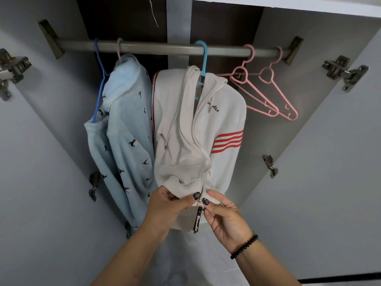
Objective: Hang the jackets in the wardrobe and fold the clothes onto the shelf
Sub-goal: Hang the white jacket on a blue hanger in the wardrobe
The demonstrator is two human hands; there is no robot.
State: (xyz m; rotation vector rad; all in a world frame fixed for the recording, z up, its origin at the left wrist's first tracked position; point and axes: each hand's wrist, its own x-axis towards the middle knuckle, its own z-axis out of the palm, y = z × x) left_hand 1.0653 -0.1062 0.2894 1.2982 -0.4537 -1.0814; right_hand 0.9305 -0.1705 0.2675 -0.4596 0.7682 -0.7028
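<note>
I see the white hooded jacket (198, 129) hanging on a blue hanger (203, 58) from the wardrobe rail (165, 46). My left hand (171, 205) and right hand (224, 215) pinch its hem beside the zipper slider (199, 202).

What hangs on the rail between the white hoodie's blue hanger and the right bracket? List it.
In the head view, two empty pink hangers hang on the rail between the blue hanger of the white hoodie and the right bracket.

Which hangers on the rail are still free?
The two pink hangers at the rail's right end hang bare. The light blue hanger carries the white hoodie; the left ones hold the blue fleece.
</note>
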